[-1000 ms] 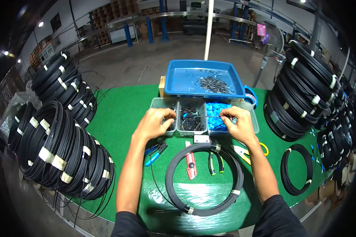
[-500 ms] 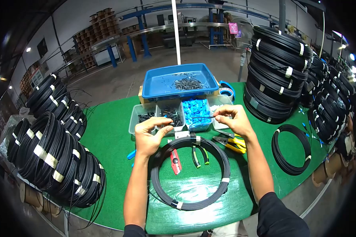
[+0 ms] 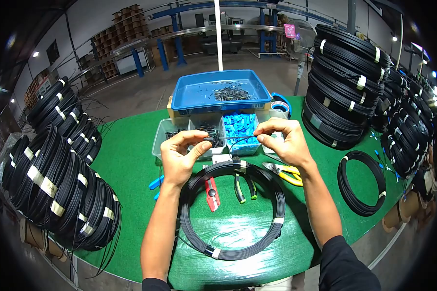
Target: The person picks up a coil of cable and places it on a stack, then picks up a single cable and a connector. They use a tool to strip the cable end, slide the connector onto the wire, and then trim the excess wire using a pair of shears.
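A thin black cable (image 3: 233,137) runs straight between my two hands, above the parts bins. My right hand (image 3: 285,143) pinches it between thumb and forefinger. My left hand (image 3: 179,157) is closed in a pinch on a small black piece at the cable's left end; the fingertips partly hide it. Below lies a taped coil of black cable (image 3: 250,251), and a loose strand curves up from its top toward my right hand. Inside the ring are a red cutter (image 3: 211,195) and green-and-black-handled pliers (image 3: 240,189).
Clear bins hold blue connectors (image 3: 239,127) and black parts (image 3: 211,131). Behind them stands a blue tray (image 3: 178,99) with black scraps. Yellow-handled cutters (image 3: 290,175) lie right of the coil. Cable stacks rise left (image 3: 58,184) and right (image 3: 342,87); another coil (image 3: 342,186) lies right.
My hands have come closer together, and the cable now spans from the right fingers to the left fingertips. The view has shifted slightly.
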`<act>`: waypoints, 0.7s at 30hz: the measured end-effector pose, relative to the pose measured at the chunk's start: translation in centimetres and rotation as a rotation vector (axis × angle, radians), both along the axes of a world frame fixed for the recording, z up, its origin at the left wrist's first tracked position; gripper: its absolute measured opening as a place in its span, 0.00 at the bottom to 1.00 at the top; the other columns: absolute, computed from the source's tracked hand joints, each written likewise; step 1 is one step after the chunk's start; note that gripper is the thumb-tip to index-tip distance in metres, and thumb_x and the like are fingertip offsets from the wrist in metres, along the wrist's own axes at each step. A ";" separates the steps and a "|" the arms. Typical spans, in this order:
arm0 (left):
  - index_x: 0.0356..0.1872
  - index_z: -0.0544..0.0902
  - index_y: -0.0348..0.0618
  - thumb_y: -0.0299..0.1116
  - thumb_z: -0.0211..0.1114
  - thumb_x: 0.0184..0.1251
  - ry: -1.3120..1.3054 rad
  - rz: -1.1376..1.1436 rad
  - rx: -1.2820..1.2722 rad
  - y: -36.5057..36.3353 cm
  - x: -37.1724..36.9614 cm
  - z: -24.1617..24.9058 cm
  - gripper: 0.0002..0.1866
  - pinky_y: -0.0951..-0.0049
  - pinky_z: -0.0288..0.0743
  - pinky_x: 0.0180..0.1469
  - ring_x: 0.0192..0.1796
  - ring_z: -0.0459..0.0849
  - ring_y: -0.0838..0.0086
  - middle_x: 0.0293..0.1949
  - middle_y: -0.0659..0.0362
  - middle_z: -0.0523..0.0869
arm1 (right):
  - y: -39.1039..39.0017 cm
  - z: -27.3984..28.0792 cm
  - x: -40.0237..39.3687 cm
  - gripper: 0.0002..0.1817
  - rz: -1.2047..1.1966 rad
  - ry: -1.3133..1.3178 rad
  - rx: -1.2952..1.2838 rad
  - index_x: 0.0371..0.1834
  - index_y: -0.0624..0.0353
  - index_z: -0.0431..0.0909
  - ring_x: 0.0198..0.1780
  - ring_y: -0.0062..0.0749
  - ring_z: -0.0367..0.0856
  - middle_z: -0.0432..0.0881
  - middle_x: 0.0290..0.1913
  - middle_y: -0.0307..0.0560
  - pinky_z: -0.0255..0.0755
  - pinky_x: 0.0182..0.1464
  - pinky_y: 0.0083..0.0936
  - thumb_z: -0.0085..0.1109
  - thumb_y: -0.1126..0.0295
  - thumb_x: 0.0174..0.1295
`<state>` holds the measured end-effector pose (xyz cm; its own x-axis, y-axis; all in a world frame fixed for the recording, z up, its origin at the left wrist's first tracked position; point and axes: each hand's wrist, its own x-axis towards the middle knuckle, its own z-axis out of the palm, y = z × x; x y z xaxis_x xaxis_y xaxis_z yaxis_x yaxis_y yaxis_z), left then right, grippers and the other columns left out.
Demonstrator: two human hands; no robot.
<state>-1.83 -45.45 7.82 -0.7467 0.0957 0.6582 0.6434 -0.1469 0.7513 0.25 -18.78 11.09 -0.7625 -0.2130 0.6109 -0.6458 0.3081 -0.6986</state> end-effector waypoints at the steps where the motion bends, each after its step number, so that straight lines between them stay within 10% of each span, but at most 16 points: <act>1: 0.42 0.86 0.35 0.22 0.75 0.58 -0.018 0.000 0.015 0.1 0.1 0.1 0.11 0.77 0.81 0.46 0.39 0.87 0.77 0.37 0.58 0.89 | 0.0 0.0 0.0 0.06 0.005 0.008 0.006 0.37 0.63 0.87 0.39 0.23 0.82 0.86 0.36 0.42 0.75 0.45 0.24 0.65 0.77 0.57; 21: 0.40 0.88 0.36 0.21 0.78 0.53 -0.012 0.000 -0.023 0.0 0.2 -0.1 0.12 0.76 0.79 0.48 0.41 0.87 0.76 0.39 0.56 0.90 | -0.8 -0.1 0.8 0.06 -0.008 0.064 0.010 0.36 0.65 0.86 0.38 0.24 0.82 0.86 0.35 0.43 0.75 0.43 0.23 0.64 0.78 0.57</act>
